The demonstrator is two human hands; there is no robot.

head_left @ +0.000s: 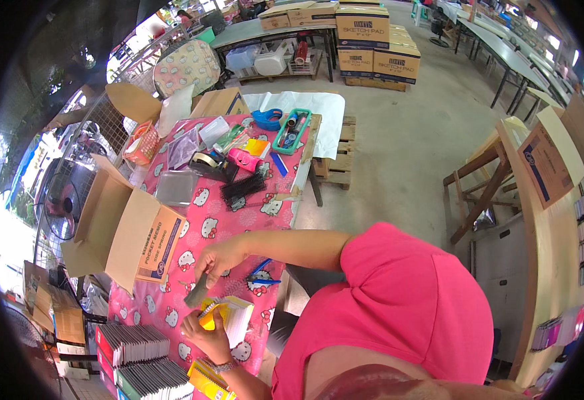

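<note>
On a pink patterned tablecloth, my left hand, a band round its wrist, has its fingers closed on a spiral memo pad. The pad has a yellow cover, white pages and a wire coil along one edge. Just above it my right hand pinches a flat, dark grey thing whose kind I cannot make out. Its lower end comes close to the coil; whether they touch is unclear. Blue pen-like tools lie on the cloth beside the pad.
Stacked notepads and yellow pads line the near edge. An open carton stands left of my hands. Farther along are black wire coils, a tape dispenser and a green basket. A fan stands beyond.
</note>
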